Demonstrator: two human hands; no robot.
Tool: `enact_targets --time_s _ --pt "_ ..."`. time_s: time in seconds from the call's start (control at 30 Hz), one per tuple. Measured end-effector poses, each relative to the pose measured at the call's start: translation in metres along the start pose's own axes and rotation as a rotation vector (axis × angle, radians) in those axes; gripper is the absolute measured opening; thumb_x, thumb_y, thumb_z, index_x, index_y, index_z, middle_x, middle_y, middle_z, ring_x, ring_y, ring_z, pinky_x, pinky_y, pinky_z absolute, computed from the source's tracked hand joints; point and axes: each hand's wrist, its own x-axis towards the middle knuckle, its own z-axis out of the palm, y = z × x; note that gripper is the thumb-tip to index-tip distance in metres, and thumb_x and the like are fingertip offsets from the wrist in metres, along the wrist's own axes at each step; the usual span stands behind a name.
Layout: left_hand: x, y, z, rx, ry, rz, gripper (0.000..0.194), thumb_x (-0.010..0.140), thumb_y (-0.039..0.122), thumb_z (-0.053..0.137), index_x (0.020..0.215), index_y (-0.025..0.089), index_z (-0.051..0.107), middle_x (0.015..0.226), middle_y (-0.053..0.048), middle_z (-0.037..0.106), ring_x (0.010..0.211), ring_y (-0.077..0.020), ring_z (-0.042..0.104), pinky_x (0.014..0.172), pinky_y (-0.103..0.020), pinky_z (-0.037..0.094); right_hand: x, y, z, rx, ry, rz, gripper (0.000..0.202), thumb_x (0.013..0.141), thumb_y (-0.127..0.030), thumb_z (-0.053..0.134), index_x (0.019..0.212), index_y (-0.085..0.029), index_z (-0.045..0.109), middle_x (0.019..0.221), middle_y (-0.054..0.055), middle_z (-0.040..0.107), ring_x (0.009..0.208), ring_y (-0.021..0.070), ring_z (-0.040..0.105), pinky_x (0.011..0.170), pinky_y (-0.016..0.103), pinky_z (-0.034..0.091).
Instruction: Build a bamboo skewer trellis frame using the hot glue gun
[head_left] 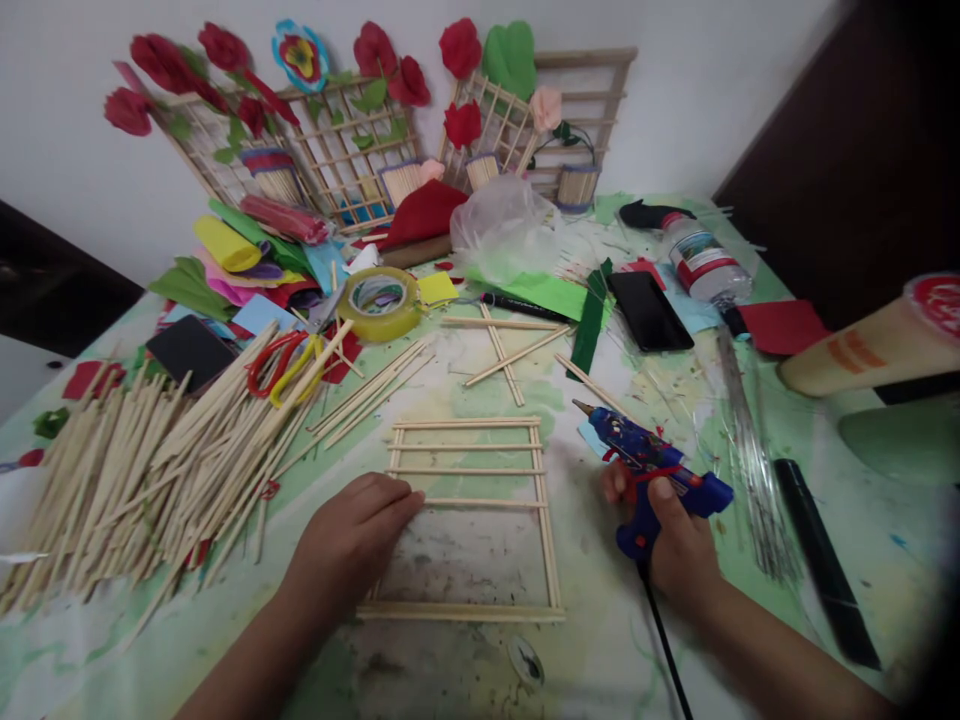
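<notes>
A small frame of thin wooden sticks (551,560) lies flat on the table, with several crossbars in its upper part. My left hand (360,530) covers part of its left side, fingers closed at the left end of the lowest inner wooden stick (480,503). In my right hand (682,545) is a blue hot glue gun (652,460), fingers wrapped round its handle. The nozzle points up and left, apart from the frame on its right. A black cord (664,640) runs from the handle toward the front edge.
Loose sticks (142,480) are heaped at left beside scissors (296,370) and a tape roll (379,300). A phone (650,312), plastic bottle (705,260) and drink cup (870,340) stand or lie at right. Flower-decorated lattices (352,140) lean against the wall.
</notes>
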Motion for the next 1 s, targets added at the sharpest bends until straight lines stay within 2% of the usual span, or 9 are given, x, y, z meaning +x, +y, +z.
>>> enact_targets --time_s 0.17,0.3,0.4,0.57,0.83,1.0 --pt "0.000 -0.001 -0.001 -0.032 -0.011 -0.034 0.021 0.083 0.012 0.053 0.097 0.020 0.066 0.087 -0.005 0.069 0.078 -0.0168 0.062 0.071 -0.028 0.050 0.000 0.001 -0.001 0.027 0.001 0.023 0.042 0.082 -0.059 0.047 0.066 -0.021 0.055 0.066 0.004 0.054 0.070 0.0214 0.054 0.065 0.034 0.042" --pt "0.005 0.002 -0.003 -0.031 -0.073 -0.068 0.017 0.084 0.015 0.053 0.092 0.020 0.067 0.083 -0.004 0.069 0.074 -0.0172 0.061 0.067 -0.027 0.049 -0.001 0.006 -0.005 0.035 -0.044 0.063 0.042 0.084 -0.059 0.045 0.070 -0.021 0.057 0.067 0.006 0.056 0.073 0.0232 0.056 0.071 0.037 0.043" --pt "0.009 0.006 -0.004 -0.012 -0.127 -0.082 0.015 0.085 0.018 0.053 0.090 0.019 0.067 0.081 -0.004 0.069 0.073 -0.0172 0.061 0.066 -0.026 0.049 -0.001 0.007 -0.007 0.050 -0.068 0.080 0.043 0.083 -0.060 0.046 0.072 -0.020 0.057 0.065 0.006 0.056 0.069 0.0233 0.057 0.068 0.037 0.046" --pt "0.012 0.008 -0.005 0.017 -0.152 -0.078 0.018 0.088 0.020 0.049 0.087 0.019 0.067 0.079 -0.002 0.069 0.071 -0.0157 0.060 0.065 -0.025 0.048 -0.002 0.004 -0.006 0.068 -0.031 0.089 0.044 0.082 -0.062 0.048 0.075 -0.020 0.058 0.065 0.007 0.057 0.069 0.0238 0.058 0.061 0.036 0.047" --pt "0.003 0.003 0.002 -0.022 -0.171 -0.130 0.019 0.090 0.021 0.047 0.092 0.018 0.066 0.084 -0.003 0.067 0.077 -0.0169 0.059 0.068 -0.027 0.048 -0.002 0.006 -0.007 0.048 -0.072 0.087 0.043 0.084 -0.059 0.044 0.071 -0.020 0.056 0.063 0.005 0.055 0.066 0.0221 0.057 0.067 0.039 0.047" --pt "-0.001 0.004 0.004 -0.026 -0.195 -0.161 0.018 0.089 0.021 0.048 0.091 0.019 0.066 0.085 -0.003 0.067 0.078 -0.0174 0.058 0.070 -0.028 0.047 -0.002 0.006 -0.007 0.082 -0.086 0.065 0.045 0.083 -0.061 0.044 0.073 -0.019 0.057 0.065 0.005 0.055 0.064 0.0214 0.057 0.060 0.035 0.048"
